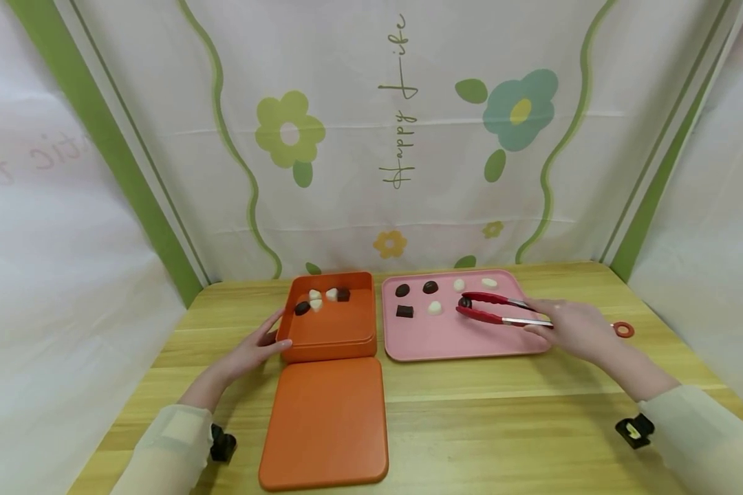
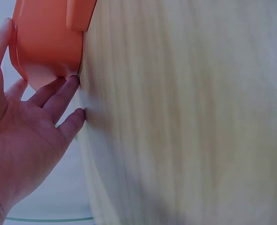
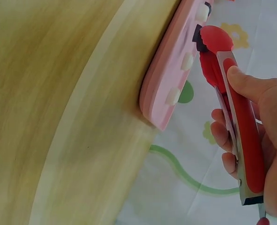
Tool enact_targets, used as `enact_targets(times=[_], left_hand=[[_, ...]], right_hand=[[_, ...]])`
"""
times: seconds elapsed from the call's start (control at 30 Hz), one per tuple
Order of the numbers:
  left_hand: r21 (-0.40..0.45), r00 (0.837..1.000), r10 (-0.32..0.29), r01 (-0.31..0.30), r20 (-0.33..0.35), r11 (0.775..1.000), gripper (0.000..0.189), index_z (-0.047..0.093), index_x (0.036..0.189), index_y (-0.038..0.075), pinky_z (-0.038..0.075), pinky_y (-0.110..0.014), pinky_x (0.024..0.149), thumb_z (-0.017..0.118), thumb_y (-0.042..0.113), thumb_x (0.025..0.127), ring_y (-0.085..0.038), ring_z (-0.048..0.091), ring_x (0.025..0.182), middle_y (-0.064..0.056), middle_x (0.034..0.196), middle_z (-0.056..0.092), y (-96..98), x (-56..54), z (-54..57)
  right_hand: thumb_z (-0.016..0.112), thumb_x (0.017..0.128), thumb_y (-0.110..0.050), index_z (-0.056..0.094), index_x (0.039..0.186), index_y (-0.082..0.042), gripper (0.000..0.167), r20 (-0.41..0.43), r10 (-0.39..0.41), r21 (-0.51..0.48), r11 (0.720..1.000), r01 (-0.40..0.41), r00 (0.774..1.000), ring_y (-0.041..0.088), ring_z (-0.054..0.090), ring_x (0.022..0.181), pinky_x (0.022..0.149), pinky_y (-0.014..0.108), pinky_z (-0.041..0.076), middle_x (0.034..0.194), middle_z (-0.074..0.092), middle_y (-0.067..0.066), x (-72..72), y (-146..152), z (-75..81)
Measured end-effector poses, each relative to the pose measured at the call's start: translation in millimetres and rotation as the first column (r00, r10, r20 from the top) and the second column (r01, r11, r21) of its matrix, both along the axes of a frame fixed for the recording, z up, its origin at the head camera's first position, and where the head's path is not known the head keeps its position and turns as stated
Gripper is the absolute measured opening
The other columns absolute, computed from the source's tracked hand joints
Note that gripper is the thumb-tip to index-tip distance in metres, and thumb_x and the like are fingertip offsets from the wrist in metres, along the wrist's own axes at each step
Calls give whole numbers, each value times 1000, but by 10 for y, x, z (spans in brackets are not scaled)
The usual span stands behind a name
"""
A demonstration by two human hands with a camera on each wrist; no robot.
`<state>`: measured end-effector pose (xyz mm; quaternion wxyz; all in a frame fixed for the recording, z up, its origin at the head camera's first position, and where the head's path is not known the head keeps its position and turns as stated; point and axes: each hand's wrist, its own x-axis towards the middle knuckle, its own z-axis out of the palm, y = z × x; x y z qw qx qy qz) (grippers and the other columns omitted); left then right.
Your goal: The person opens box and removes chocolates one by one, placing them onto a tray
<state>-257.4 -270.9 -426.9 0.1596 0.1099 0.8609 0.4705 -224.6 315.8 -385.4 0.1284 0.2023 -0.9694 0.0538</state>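
Note:
My right hand (image 1: pixel 572 328) grips a pair of red-tipped tongs (image 1: pixel 484 316). A round dark chocolate (image 1: pixel 465 302) sits between the tong tips over the pink tray (image 1: pixel 464 344); whether it is lifted is hard to tell. Around it on that tray lie several dark and white chocolates, among them a dark square piece (image 1: pixel 404 311). At the orange box (image 1: pixel 328 352), my left hand (image 1: pixel 248 354) touches the left side, fingers fairly straight and thumb by the front corner. Inside the box are a dark oval chocolate (image 1: pixel 302 309), a dark square one (image 1: pixel 343 295) and several white ones.
In front of the box an orange lid (image 1: pixel 325 426) lies flat on the wooden table (image 1: pixel 501 426). Box and tray stand side by side with a narrow gap. A printed curtain (image 1: pixel 347 206) hangs right behind the table's far edge.

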Motion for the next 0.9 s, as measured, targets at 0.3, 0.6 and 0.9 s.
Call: enact_targets(times=[0.3,0.6,0.9], left_hand=[[10,1000,-8,8,0,1000,80,5,158,28,19,-64,108,57,39,99,-42,18,143,-24,158,14,5,14,3],[24,1000,-15,15,1,1000,79,5,158,28,17,-64,108,57,37,99,-42,17,143,-25,157,15,-1,0,-3],[27,1000,-14,14,7,1000,80,5,158,28,18,-62,109,57,37,99,-41,17,143,-25,157,14,-2,6,6]], right_hand=[[77,82,-36,65,124,0,56,25,-9,22,1000,8,1000,28,64,74,51,37,43,102,69,23,-100,31,-50],[76,84,-34,65,124,1,54,70,-12,19,1000,11,997,25,62,73,51,35,41,102,69,21,-140,18,-40],[77,83,-35,65,123,1,56,88,-11,29,1000,8,996,27,62,74,52,37,43,99,70,19,-181,-2,-18]])
